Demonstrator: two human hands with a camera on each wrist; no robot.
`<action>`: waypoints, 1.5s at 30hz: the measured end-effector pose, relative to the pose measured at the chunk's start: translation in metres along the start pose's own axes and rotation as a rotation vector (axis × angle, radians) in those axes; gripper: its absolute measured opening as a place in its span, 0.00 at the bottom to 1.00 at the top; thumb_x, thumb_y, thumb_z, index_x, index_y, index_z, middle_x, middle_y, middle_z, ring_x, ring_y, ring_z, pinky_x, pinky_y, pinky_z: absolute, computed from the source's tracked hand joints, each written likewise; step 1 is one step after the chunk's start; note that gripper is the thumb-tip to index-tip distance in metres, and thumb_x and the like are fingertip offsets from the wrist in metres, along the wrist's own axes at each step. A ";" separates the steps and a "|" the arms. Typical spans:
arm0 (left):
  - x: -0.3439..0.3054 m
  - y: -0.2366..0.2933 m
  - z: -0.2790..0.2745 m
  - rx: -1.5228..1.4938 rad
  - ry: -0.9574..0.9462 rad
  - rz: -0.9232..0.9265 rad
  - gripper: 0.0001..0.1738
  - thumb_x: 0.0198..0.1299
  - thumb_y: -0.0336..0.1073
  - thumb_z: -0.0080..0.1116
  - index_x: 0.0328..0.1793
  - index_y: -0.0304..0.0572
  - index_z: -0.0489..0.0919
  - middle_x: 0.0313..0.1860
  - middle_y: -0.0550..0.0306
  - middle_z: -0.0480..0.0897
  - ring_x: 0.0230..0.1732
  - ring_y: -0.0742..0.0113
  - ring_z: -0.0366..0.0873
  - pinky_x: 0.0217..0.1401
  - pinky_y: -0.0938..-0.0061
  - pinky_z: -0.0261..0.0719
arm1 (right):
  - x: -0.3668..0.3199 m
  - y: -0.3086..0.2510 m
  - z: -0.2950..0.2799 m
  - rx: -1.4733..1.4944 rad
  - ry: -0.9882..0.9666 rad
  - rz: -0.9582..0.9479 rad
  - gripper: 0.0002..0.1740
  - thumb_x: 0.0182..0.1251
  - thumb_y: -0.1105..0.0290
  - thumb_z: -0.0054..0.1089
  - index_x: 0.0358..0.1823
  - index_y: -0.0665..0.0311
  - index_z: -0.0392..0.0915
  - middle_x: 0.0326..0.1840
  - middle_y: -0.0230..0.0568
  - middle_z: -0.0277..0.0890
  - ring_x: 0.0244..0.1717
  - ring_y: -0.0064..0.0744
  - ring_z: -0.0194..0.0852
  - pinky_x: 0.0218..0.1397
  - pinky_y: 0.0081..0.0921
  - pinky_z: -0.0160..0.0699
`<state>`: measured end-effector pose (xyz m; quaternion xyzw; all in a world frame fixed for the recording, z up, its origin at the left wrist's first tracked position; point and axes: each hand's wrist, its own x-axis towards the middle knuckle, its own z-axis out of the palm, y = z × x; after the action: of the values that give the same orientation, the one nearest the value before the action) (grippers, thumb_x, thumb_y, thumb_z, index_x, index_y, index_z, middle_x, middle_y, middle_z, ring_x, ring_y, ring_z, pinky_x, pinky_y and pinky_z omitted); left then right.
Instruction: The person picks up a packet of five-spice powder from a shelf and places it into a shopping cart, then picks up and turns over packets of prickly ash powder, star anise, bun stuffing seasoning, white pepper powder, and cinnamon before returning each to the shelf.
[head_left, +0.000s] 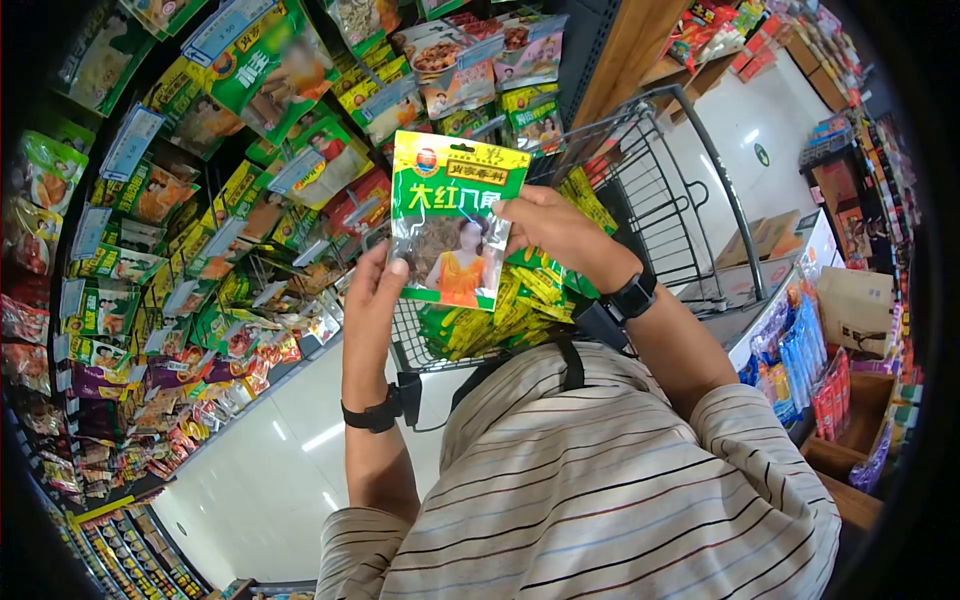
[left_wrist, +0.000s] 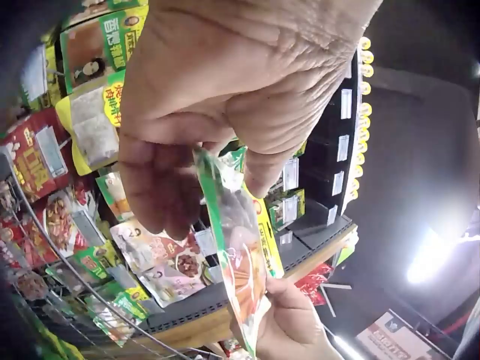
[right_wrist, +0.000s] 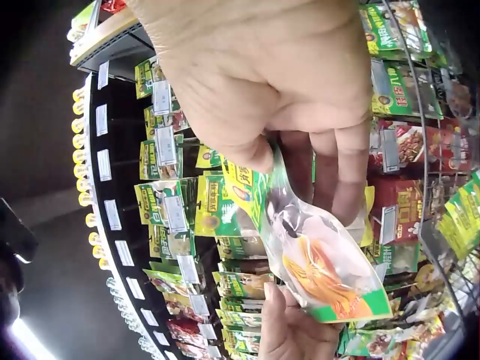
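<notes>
A green and yellow spice packet (head_left: 452, 222), its label reading 大红八角 (star anise), faces up in front of the person in the head view. A figure in orange is printed on its lower half. My left hand (head_left: 378, 285) pinches its lower left edge, thumb on the front. At the upper right edge my right hand (head_left: 560, 230) grips it between thumb and fingers. From the left wrist the packet (left_wrist: 238, 240) shows nearly edge-on. The right wrist view has the packet (right_wrist: 319, 255) bent and glossy, with the left hand (right_wrist: 296, 330) at its bottom end.
Below the packet stands a wire shopping cart (head_left: 680, 215) holding a heap of green and yellow packets (head_left: 490, 325). Racks of hanging spice packets (head_left: 265, 75) with price tags fill the left side. A cardboard box (head_left: 855, 308) and bagged goods (head_left: 790, 355) are at the right.
</notes>
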<state>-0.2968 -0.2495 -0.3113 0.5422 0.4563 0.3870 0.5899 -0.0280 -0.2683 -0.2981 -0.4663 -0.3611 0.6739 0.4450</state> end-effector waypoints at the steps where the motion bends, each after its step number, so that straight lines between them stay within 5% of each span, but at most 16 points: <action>1: 0.000 0.000 0.001 -0.036 -0.028 -0.017 0.24 0.70 0.40 0.59 0.66 0.34 0.73 0.52 0.56 0.81 0.52 0.71 0.77 0.58 0.75 0.74 | -0.002 -0.003 0.001 -0.031 -0.015 -0.014 0.22 0.74 0.58 0.54 0.61 0.67 0.75 0.51 0.40 0.81 0.48 0.30 0.83 0.48 0.30 0.85; 7: -0.003 0.012 0.015 -0.166 -0.067 -0.039 0.16 0.71 0.39 0.59 0.58 0.38 0.78 0.44 0.65 0.83 0.42 0.79 0.77 0.45 0.80 0.76 | 0.001 -0.002 0.003 -0.044 0.023 -0.039 0.23 0.74 0.57 0.55 0.61 0.64 0.76 0.51 0.38 0.81 0.47 0.27 0.81 0.46 0.27 0.83; 17: -0.001 0.009 0.021 -0.233 0.014 0.023 0.13 0.71 0.39 0.59 0.55 0.40 0.79 0.43 0.66 0.82 0.42 0.80 0.76 0.47 0.80 0.75 | -0.004 -0.003 0.021 -0.043 -0.108 -0.124 0.21 0.74 0.62 0.59 0.62 0.65 0.77 0.55 0.32 0.80 0.55 0.22 0.76 0.61 0.26 0.73; 23: -0.002 0.011 0.018 -0.181 -0.018 -0.024 0.15 0.71 0.41 0.58 0.56 0.39 0.79 0.46 0.64 0.82 0.46 0.78 0.75 0.51 0.79 0.74 | -0.002 -0.003 0.018 -0.079 -0.079 -0.122 0.19 0.72 0.64 0.62 0.59 0.65 0.78 0.54 0.31 0.80 0.54 0.19 0.75 0.61 0.24 0.73; 26: -0.001 0.016 0.017 -0.087 -0.018 -0.006 0.16 0.71 0.40 0.57 0.57 0.37 0.78 0.48 0.63 0.82 0.48 0.75 0.76 0.55 0.77 0.73 | 0.008 0.014 0.009 -0.099 -0.077 -0.191 0.15 0.71 0.64 0.63 0.54 0.63 0.80 0.46 0.27 0.81 0.44 0.17 0.75 0.47 0.21 0.77; 30: 0.004 0.007 0.018 -0.156 -0.077 -0.040 0.18 0.70 0.37 0.56 0.61 0.34 0.77 0.52 0.61 0.82 0.51 0.72 0.76 0.59 0.74 0.72 | 0.001 0.000 0.013 -0.087 -0.108 -0.097 0.19 0.72 0.62 0.62 0.58 0.64 0.79 0.50 0.28 0.80 0.49 0.18 0.74 0.53 0.22 0.74; 41: 0.015 0.040 0.048 -0.193 -0.077 0.009 0.19 0.70 0.34 0.55 0.65 0.35 0.76 0.55 0.59 0.82 0.54 0.72 0.78 0.60 0.74 0.73 | -0.001 -0.008 0.010 -0.006 -0.060 -0.222 0.19 0.72 0.58 0.63 0.57 0.63 0.79 0.48 0.27 0.80 0.43 0.14 0.73 0.42 0.18 0.72; 45: 0.023 0.047 0.060 -0.169 -0.149 0.058 0.21 0.71 0.35 0.56 0.66 0.35 0.75 0.57 0.58 0.82 0.55 0.71 0.77 0.61 0.73 0.73 | -0.022 -0.032 0.006 -0.007 -0.006 -0.195 0.19 0.72 0.60 0.63 0.57 0.63 0.80 0.48 0.26 0.81 0.45 0.15 0.74 0.45 0.19 0.74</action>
<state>-0.2311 -0.2395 -0.2678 0.5309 0.3611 0.3995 0.6544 -0.0210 -0.2784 -0.2603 -0.4287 -0.4084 0.6274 0.5057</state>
